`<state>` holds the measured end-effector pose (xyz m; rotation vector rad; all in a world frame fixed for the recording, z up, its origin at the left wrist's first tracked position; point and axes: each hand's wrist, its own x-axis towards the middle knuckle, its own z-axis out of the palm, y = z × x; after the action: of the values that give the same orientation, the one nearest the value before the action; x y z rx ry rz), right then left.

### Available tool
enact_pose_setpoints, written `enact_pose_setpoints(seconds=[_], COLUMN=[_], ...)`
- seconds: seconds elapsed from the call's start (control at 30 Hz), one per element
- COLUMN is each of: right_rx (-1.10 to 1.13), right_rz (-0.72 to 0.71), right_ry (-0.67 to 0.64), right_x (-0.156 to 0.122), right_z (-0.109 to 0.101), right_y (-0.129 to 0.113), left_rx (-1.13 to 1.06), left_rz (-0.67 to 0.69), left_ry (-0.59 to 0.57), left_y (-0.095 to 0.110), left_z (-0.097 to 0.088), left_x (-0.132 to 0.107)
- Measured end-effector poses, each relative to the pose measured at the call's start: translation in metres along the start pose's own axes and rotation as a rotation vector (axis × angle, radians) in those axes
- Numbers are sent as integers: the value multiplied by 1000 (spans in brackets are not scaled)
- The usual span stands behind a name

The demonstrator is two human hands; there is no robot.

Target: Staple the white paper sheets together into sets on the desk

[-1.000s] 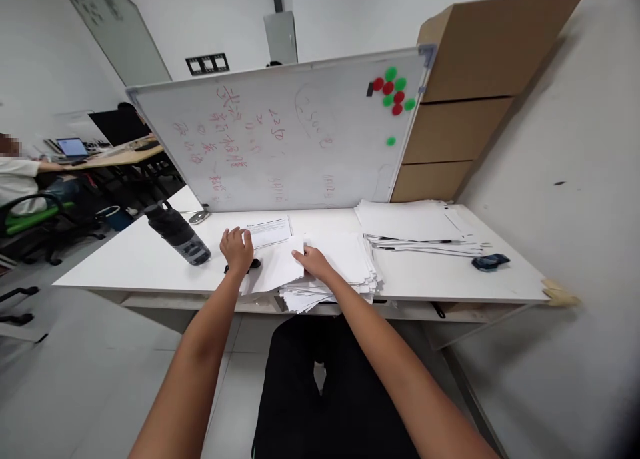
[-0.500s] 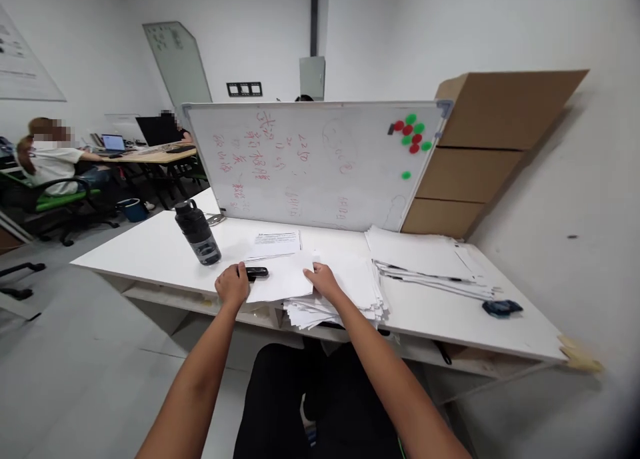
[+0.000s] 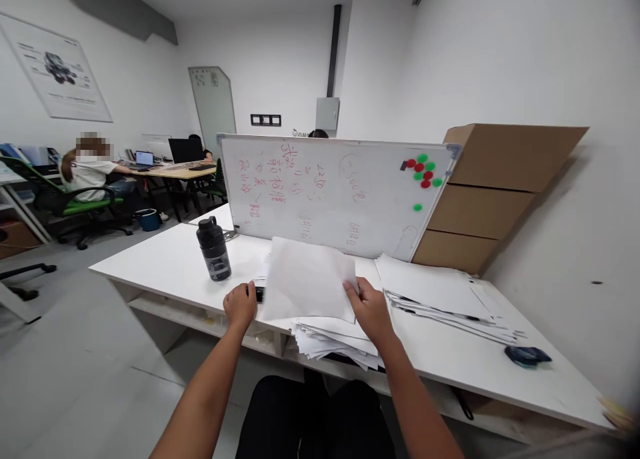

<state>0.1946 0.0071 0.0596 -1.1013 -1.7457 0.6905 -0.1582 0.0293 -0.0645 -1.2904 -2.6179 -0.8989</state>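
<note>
My right hand [image 3: 369, 307] pinches the right edge of a white paper sheet [image 3: 307, 280] and holds it tilted up above a messy paper stack [image 3: 330, 336] at the front edge of the white table [image 3: 165, 259]. My left hand [image 3: 241, 304] is closed on a small black object [image 3: 259, 293], perhaps a stapler, which lies on the table left of the stack and is partly hidden behind the lifted sheet.
A black bottle [image 3: 213, 250] stands left of my hands. A whiteboard [image 3: 330, 192] with red writing and magnets leans at the table's back, beside cardboard boxes [image 3: 490, 199]. A second paper pile [image 3: 435, 289] and a dark object [image 3: 525, 356] lie to the right. People sit at desks far left.
My right hand has lifted the top sheet off the stack and tilted it up. My left hand stayed on the black object. The camera has tipped upward.
</note>
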Motion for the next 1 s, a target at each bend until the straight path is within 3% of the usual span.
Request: enact_pose_setpoints(seconds=[0.2, 0.37, 0.47, 0.57, 0.7, 0.8, 1.0], right_rx=[210, 264, 62, -356, -728, -635, -200], right_rz=[145, 197, 224, 229, 261, 280, 281], right_ry=[31, 17, 19, 32, -108, -211, -212], right_x=[2, 7, 12, 14, 15, 14, 6], right_z=[6, -10, -25, -36, -46, -53, -58], right_y=[28, 35, 56, 79, 100, 111, 122], left_rx=[7, 6, -3, -9, 1, -4, 0], left_rz=[31, 21, 30, 21, 11, 19, 11], left_ry=[58, 67, 67, 61, 64, 64, 65], left_y=[0, 0, 0, 1, 2, 3, 4], left_z=[3, 4, 4, 4, 3, 2, 0], left_x=[1, 1, 1, 1, 0, 0, 0])
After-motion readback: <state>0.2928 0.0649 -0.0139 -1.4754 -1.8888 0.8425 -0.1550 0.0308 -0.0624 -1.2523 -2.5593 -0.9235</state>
